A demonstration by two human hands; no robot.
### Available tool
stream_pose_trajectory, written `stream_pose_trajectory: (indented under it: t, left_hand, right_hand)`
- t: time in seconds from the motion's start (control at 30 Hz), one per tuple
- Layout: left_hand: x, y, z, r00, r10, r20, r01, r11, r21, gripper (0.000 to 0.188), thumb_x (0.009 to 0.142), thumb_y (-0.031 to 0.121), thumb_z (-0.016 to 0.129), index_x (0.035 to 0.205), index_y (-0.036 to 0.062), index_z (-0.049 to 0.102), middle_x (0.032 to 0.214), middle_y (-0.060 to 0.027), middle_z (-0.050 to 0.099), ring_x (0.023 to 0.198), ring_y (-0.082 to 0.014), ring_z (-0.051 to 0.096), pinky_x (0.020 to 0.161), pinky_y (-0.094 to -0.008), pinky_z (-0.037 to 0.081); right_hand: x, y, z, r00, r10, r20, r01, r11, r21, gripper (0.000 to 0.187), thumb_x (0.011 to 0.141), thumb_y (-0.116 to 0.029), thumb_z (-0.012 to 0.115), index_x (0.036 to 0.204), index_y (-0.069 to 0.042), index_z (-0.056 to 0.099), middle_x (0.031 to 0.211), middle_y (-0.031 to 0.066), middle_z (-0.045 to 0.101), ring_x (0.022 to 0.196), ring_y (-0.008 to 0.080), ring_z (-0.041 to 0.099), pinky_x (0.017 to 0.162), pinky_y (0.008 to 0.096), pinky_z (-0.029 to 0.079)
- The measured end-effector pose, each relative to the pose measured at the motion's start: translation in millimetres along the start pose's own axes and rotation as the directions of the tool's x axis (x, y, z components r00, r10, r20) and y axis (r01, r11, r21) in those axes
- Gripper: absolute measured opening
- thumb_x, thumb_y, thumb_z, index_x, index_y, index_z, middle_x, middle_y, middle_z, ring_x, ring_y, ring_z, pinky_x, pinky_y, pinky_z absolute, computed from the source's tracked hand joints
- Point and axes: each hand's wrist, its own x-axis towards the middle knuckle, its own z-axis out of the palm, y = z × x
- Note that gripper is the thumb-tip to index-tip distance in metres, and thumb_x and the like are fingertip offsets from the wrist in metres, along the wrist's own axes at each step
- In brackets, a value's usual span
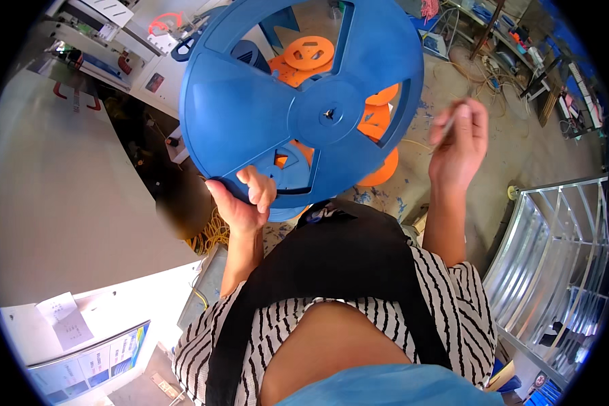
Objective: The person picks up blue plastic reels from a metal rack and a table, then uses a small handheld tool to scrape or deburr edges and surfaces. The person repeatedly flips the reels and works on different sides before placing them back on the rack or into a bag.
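Left hand [245,203] gripped blue reel [250,101] by its lower rim; right hand [459,142] closed on a thin, blurred object [448,126], orange reels [309,53] lay behind.

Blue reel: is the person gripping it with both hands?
No: only the left hand grips the blue reel; the right hand is apart, pinching a thin object.
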Motion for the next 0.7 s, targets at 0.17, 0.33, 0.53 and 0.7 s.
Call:
stream_pose_trajectory:
  t: [0.17,0.33,0.53,0.7]
  left_hand:
    - [-6,-10,-17,0.999,0.045,0.002,-0.045,0.986,0.16,0.067,0.085,0.075,0.033,0.088,0.0098,0.048,0.055,-0.0003,0.042,0.037,-0.0128,0.037,0.04,-0.0253,0.03]
    - [-7,-16,-16,1.0,0.02,-0.004,-0.018,0.969,0.245,0.073,0.076,0.079,0.045,0.086,0.0065,0.049,0.056,-0.0034,0.044,0.039,-0.0148,0.038,0.041,-0.0253,0.033]
    - [-12,-28,8,0.957,0.0,-0.291,-0.065,0.975,-0.211,0.072,0.075,0.078,0.05,0.085,0.0066,0.049,0.058,-0.0039,0.044,0.041,-0.0148,0.04,0.042,-0.0252,0.034]
    - [-19,-39,-23,0.963,0.016,-0.267,-0.068,0.98,-0.186,0.072,0.075,0.077,0.05,0.085,0.0057,0.048,0.058,-0.0043,0.044,0.042,-0.0152,0.04,0.044,-0.0254,0.034]
  right_hand:
    - [-16,-10,59,0.646,0.64,0.416,-0.574,0.766,-0.289,0.018,0.098,-0.02,0.047,0.098,-0.004,0.052,0.066,0.0064,0.056,0.042,0.0081,0.043,0.039,0.0208,0.033]
    - [-6,0,65,0.454,0.741,0.494,-0.71,0.636,-0.302,0.019,0.098,-0.022,0.047,0.094,-0.004,0.051,0.062,0.0049,0.053,0.037,0.0064,0.041,0.034,0.0211,0.029]
    - [5,5,53,0.296,0.738,0.606,-0.791,0.545,-0.278,0.025,0.096,-0.027,0.051,0.089,-0.004,0.052,0.063,0.0043,0.054,0.039,0.0072,0.043,0.035,0.0214,0.033]
    - [5,-1,56,0.297,0.725,0.621,-0.816,0.531,-0.23,0.025,0.096,-0.026,0.051,0.089,-0.002,0.052,0.062,0.0043,0.053,0.037,0.0068,0.04,0.034,0.0209,0.031]
